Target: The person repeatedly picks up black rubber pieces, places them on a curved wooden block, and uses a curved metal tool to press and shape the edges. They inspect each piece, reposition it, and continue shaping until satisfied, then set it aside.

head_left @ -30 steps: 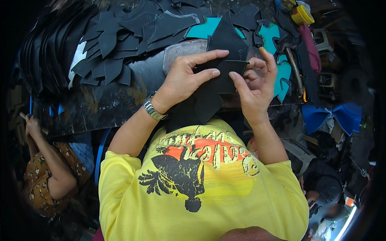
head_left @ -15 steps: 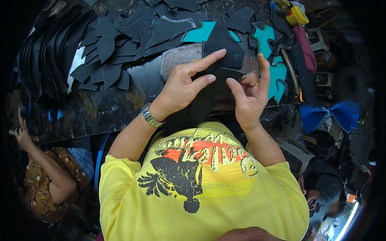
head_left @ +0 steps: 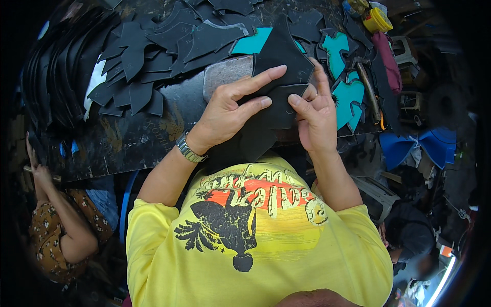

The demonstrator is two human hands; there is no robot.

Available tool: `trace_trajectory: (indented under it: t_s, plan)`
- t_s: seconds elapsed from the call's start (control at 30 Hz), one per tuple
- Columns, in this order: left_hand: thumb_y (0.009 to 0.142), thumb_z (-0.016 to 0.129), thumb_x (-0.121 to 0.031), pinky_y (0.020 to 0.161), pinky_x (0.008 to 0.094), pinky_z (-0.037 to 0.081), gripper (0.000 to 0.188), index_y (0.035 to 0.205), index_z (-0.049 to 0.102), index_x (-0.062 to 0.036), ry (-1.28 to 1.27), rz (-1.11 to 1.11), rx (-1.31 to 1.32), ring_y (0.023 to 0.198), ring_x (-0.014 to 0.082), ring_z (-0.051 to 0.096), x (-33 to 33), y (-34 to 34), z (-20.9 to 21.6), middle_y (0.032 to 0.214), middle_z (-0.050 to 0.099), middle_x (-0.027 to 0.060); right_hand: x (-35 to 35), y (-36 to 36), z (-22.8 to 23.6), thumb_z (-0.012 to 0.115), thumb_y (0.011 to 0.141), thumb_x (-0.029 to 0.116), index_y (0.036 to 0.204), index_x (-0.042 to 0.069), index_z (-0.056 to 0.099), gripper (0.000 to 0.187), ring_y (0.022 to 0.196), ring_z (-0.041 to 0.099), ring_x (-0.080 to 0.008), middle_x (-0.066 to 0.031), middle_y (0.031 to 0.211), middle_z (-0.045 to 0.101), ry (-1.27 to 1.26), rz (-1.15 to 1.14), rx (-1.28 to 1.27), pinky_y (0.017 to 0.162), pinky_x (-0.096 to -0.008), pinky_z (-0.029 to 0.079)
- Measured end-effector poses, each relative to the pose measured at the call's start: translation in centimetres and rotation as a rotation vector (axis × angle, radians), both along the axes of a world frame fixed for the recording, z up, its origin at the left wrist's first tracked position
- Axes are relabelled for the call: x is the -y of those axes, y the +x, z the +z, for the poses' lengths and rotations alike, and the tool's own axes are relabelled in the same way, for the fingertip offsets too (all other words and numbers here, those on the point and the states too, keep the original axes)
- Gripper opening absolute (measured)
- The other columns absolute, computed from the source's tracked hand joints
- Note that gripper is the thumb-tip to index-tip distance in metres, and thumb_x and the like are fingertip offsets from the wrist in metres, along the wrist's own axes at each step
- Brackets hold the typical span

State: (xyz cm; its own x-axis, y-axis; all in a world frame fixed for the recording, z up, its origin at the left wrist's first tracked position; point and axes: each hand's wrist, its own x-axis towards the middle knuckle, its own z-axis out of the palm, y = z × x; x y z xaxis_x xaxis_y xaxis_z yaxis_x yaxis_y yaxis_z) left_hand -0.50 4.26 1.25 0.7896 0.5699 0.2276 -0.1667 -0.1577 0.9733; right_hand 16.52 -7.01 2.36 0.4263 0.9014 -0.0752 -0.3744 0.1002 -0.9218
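Note:
Two overlapping flat black cut pieces lie before me at the table's edge. The upper cut piece runs to a point away from me; the lower cut piece has a curved top edge and hangs toward my shirt. My left hand, with a metal watch on its wrist, lies along their left side, index finger and thumb stretched over them, its other fingers hidden. On the right, my right hand pinches the lower piece's edge under its thumb, while its index finger reaches up along the upper piece's edge.
Black cut pieces lie heaped on the dark table, beside a curved stack at left. Turquoise cut pieces and a hammer-like tool lie right. A yellow tub stands far right. A person's arm shows lower left.
My right hand has come in closer to the black pieces; its raised index finger now touches the upper piece's edge. The pieces have shifted slightly. My left hand stays nearly in place.

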Motion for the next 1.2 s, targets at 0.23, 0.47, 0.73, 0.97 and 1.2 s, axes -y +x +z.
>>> trace_trajectory:
  t_s: [0.23,0.47,0.73,0.97,1.2]
  plan:
    - [0.092,0.067,0.003,0.116,0.0329,0.039,0.055,0.146,0.056,-0.0023,0.035,-0.104,-0.028,0.138,0.0188,0.053,-1.1,0.2,0.8,0.148,0.059,0.0099,-0.2,1.3,-0.3,0.069,0.099,0.009,0.122,-0.001,0.068,0.025,0.09,0.064,-0.0054,-0.0034,0.105,0.072,-0.028,0.069,0.069,0.079,-0.0215,0.051]
    - [0.085,0.07,0.003,0.115,0.0412,0.042,0.062,0.144,0.056,-0.0097,0.17,0.033,-0.079,0.138,0.0322,0.052,-0.9,3.3,1.0,0.147,0.056,0.014,0.1,2.8,-2.1,0.068,0.101,0.02,0.104,0.002,0.072,0.019,0.068,0.059,-0.0034,0.0012,0.085,0.07,-0.083,-0.055,0.216,0.058,-0.0204,0.046]
    - [0.089,0.072,-0.005,0.107,0.0388,0.047,0.042,0.129,0.068,-0.0169,0.62,-0.099,-0.412,0.129,0.0366,0.055,-2.9,7.0,-1.5,0.142,0.056,0.0219,2.2,9.2,-1.1,0.072,0.097,0.03,0.097,0.005,0.076,0.026,0.052,0.051,-0.0054,0.003,0.065,0.059,-0.437,-0.095,0.889,0.047,-0.0243,0.038]
    - [0.093,0.062,-0.009,0.118,0.0593,0.029,0.049,0.139,0.066,-0.0279,1.19,0.023,-0.57,0.148,0.0402,0.034,-1.0,7.9,-2.2,0.164,0.032,0.0173,3.2,20.3,-1.0,0.059,0.087,0.013,0.138,0.015,0.058,0.05,0.109,0.065,-0.0409,-0.0202,0.117,0.068,-0.913,-0.274,1.838,0.092,-0.0521,0.052]
    - [0.093,0.049,-0.005,0.117,0.0435,0.033,0.057,0.149,0.046,0.0013,1.35,-0.016,-0.599,0.136,0.0243,0.047,1.9,7.5,-2.8,0.147,0.051,0.012,2.9,23.2,-2.7,0.066,0.089,0.014,0.143,0.02,0.056,0.055,0.114,0.066,-0.0403,-0.0214,0.124,0.069,-0.82,-0.294,1.65,0.097,-0.0476,0.05]
